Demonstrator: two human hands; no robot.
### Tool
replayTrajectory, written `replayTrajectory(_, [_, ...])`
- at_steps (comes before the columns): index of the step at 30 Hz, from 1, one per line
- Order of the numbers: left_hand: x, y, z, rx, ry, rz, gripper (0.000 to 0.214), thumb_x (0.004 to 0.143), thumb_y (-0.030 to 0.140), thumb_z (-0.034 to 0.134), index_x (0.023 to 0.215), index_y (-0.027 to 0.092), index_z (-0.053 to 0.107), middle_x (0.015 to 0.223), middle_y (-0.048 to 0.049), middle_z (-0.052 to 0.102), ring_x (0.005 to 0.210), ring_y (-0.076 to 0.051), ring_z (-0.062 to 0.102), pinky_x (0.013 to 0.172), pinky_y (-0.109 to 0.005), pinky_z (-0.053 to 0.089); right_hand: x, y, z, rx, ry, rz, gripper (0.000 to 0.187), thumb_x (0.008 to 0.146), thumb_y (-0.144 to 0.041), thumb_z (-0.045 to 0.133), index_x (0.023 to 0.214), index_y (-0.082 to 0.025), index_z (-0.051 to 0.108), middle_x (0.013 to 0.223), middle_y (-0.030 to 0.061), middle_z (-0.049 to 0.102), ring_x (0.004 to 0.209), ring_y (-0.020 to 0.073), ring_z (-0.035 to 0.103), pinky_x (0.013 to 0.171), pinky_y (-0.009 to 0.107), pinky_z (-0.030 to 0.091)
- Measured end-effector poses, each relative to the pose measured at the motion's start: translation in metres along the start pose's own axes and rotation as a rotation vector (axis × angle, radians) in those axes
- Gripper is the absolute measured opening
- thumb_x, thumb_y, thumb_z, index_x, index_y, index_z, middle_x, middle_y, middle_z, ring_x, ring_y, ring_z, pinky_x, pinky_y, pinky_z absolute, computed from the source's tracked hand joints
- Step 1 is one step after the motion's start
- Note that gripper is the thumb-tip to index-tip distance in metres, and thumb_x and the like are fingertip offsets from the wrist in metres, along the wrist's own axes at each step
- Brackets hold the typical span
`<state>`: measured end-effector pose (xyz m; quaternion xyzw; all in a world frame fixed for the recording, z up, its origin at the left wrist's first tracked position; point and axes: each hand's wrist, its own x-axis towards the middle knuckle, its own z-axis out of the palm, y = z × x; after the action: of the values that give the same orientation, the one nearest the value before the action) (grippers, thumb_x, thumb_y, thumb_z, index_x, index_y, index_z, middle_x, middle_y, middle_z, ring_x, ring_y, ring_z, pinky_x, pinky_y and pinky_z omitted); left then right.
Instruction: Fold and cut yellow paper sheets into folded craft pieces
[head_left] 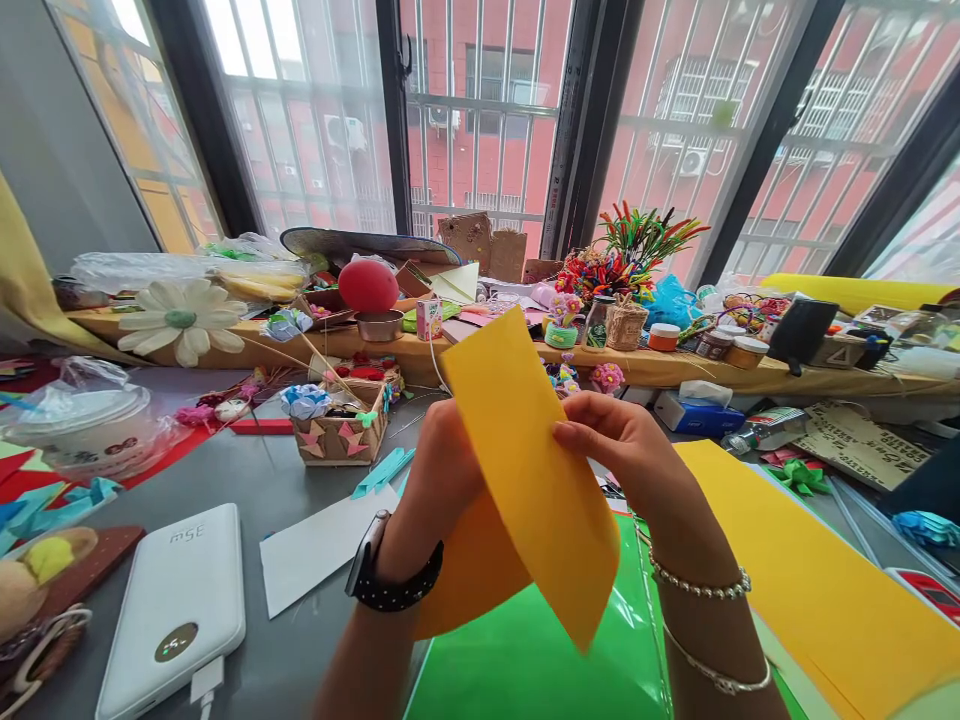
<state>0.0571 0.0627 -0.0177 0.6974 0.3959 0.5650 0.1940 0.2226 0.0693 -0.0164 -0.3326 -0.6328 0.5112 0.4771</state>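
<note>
A sheet of yellow paper (529, 470), folded or curled over so that one part hangs behind the other, is held up in front of me. My right hand (626, 440) pinches its right edge between thumb and fingers. On the other side, my left hand (442, 470) grips the sheet from behind; the paper hides most of those fingers. Below both hands lies a glossy green sheet or folder (540, 670). To the right, more yellow paper (817, 580) lies flat on the table.
A white power bank (176, 600) with a cable and a white paper piece (322, 550) lie on the left. Behind them stands a small cardboard box (341, 435) with paper flowers. Craft supplies crowd the windowsill (480, 355). A lidded cup (82, 425) stands far left, a tissue pack (697, 410) at right.
</note>
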Motion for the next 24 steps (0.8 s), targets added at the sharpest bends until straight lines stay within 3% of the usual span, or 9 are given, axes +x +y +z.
replayTrajectory(4, [0.004,-0.009,-0.014,-0.063,-0.009,0.003,0.015,0.070,0.022,0.053,0.081,0.020,0.063,0.087,-0.0033,0.068,0.083,-0.018,0.061,0.071,-0.027,0.049,-0.003,-0.001,-0.004,-0.149,0.128,-0.059,0.019,0.066,-0.035,0.065,0.073,-0.018,0.058,0.069,-0.0004,0.062,0.063,0.0121,0.057,0.053,0.020,0.044])
replayTrajectory(6, [0.006,-0.008,-0.024,-0.082,0.110,0.008,0.021,0.077,0.029,0.048,0.091,0.020,0.061,0.093,-0.0037,0.066,0.087,-0.017,0.059,0.074,-0.027,0.048,-0.006,-0.003,-0.007,-0.315,0.203,-0.139,0.018,0.069,-0.035,0.063,0.073,-0.018,0.059,0.068,0.0002,0.062,0.062,0.0130,0.057,0.053,0.022,0.044])
replayTrajectory(8, [0.005,-0.002,-0.032,-0.109,0.323,0.058,0.030,0.082,0.038,0.041,0.094,0.019,0.060,0.093,-0.0048,0.065,0.083,-0.015,0.060,0.072,-0.027,0.049,-0.010,-0.006,-0.008,-0.506,0.250,-0.234,0.014,0.071,-0.032,0.060,0.072,-0.018,0.059,0.070,0.0006,0.063,0.062,0.0134,0.057,0.056,0.024,0.045])
replayTrajectory(10, [0.002,0.008,-0.035,-0.085,0.399,0.147,0.031,0.080,0.042,0.045,0.097,0.020,0.060,0.097,-0.0047,0.064,0.087,-0.016,0.059,0.075,-0.027,0.048,-0.015,-0.011,-0.006,-0.663,0.259,-0.321,0.009,0.073,-0.027,0.058,0.072,-0.019,0.060,0.072,0.0007,0.064,0.064,0.0138,0.058,0.060,0.025,0.046])
replayTrajectory(12, [-0.003,0.017,-0.035,-0.015,0.362,0.199,0.034,0.069,0.039,0.062,0.099,0.022,0.059,0.099,-0.0027,0.063,0.091,-0.017,0.058,0.078,-0.026,0.047,-0.021,-0.017,-0.002,-0.767,0.220,-0.380,0.006,0.074,-0.024,0.057,0.072,-0.019,0.060,0.072,0.0005,0.065,0.065,0.0142,0.058,0.062,0.025,0.047])
replayTrajectory(14, [-0.007,0.024,-0.033,0.028,0.250,0.164,0.032,0.062,0.032,0.069,0.092,0.023,0.062,0.091,-0.0007,0.066,0.085,-0.016,0.060,0.076,-0.025,0.048,-0.025,-0.021,0.000,-0.826,0.179,-0.418,0.005,0.075,-0.022,0.057,0.072,-0.020,0.060,0.072,0.0004,0.064,0.067,0.0144,0.058,0.062,0.024,0.046])
replayTrajectory(16, [-0.009,0.028,-0.031,0.039,0.128,0.104,0.016,0.064,0.027,0.068,0.079,0.023,0.065,0.078,0.0016,0.067,0.072,-0.014,0.061,0.068,-0.023,0.049,-0.028,-0.023,0.000,-0.861,0.166,-0.460,0.005,0.076,-0.022,0.057,0.073,-0.020,0.060,0.074,0.0001,0.065,0.068,0.0142,0.059,0.061,0.024,0.045])
replayTrajectory(18, [-0.010,0.029,-0.028,0.036,0.088,0.082,0.003,0.066,0.024,0.066,0.069,0.023,0.065,0.069,0.0035,0.067,0.064,-0.012,0.060,0.061,-0.021,0.049,-0.030,-0.023,0.001,-0.877,0.177,-0.492,0.004,0.076,-0.022,0.057,0.073,-0.021,0.060,0.075,0.0002,0.065,0.069,0.0141,0.059,0.061,0.024,0.045])
replayTrajectory(24, [-0.009,0.030,-0.011,-0.009,0.016,0.153,0.002,0.067,0.019,0.066,0.067,0.021,0.066,0.068,0.0022,0.067,0.064,-0.012,0.060,0.061,-0.022,0.048,-0.032,-0.026,0.012,-0.815,0.169,-0.543,0.008,0.078,-0.020,0.053,0.077,-0.021,0.061,0.077,0.0009,0.065,0.071,0.0143,0.059,0.065,0.026,0.045])
